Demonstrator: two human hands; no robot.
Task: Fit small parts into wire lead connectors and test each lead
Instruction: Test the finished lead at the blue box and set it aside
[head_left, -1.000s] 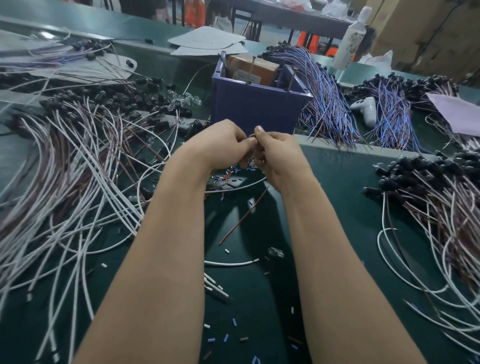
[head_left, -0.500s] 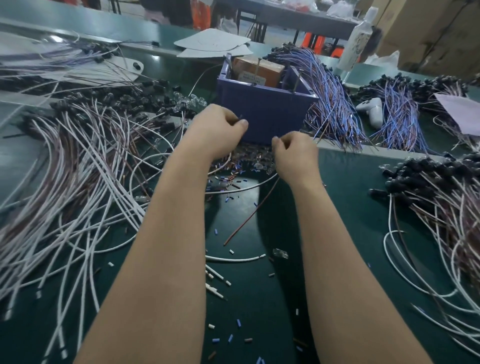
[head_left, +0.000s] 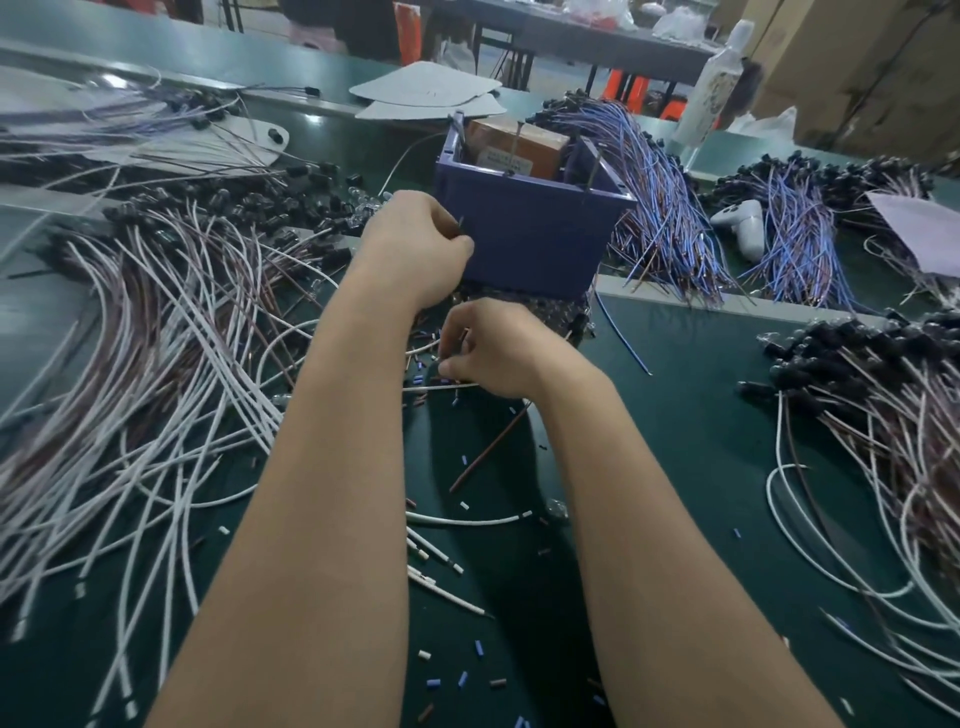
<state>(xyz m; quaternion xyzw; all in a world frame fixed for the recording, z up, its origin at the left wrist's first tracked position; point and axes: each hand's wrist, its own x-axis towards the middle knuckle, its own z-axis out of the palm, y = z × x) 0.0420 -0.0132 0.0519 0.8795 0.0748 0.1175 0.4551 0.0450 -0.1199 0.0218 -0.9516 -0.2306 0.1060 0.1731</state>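
Green mat (head_left: 701, 467) covers the bench, littered with cut sleeve bits (head_left: 462, 678) in blue, white and brown. Left hand (head_left: 415, 249) is raised just in front of the purple bin (head_left: 530, 239), fingers curled tight, pinching a thin dark piece (head_left: 460, 227) that sticks up at the fingertips; too small to say what it is. Right hand (head_left: 493, 353) is lower, down on the mat just below the bin, fingers curled and tips pressed together over the scatter. Cannot tell if it holds anything, blur there. One white lead (head_left: 441, 387) runs across under its fingertips. A heap of small clear parts (head_left: 524, 306) sits at the foot of the bin, between bin and right hand. A brown wire (head_left: 488, 452) lies loose on the mat between the forearms, tilted.

A big fan of white and brown leads (head_left: 156, 364) is on the left, black connectors (head_left: 249, 202) at its far end. A second pile of leads with black ends (head_left: 883, 415) is on the right, well apart from the hands. Blue wire bundle (head_left: 660, 197) drapes just right of the bin, with another blue bundle (head_left: 795, 249) further right. A cardboard box (head_left: 514, 145) sits inside the bin. White handheld device (head_left: 743, 223) lies between the blue bundles. A bottle (head_left: 717, 88) stands at the back right.
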